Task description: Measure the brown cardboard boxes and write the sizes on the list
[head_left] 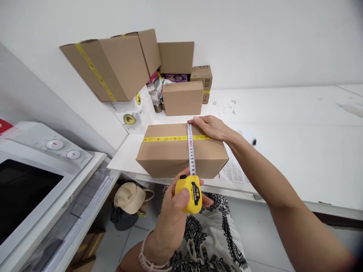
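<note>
A brown cardboard box (167, 155) sealed with yellow tape lies at the near edge of the white table (297, 143). My left hand (172, 211) is closed around a yellow tape measure (190, 194) just in front of the box. Its white blade (191, 149) runs across the box top to the far edge. My right hand (211, 126) pinches the blade's end against that far edge, fingers pressed together on it.
Several cardboard boxes (113, 66) are stacked at the back left corner, with a smaller closed box (183, 98) in front. A printed sheet (234, 168) lies beside the box. A white appliance (36, 173) stands at left. A beige cap (129, 196) lies on the floor below.
</note>
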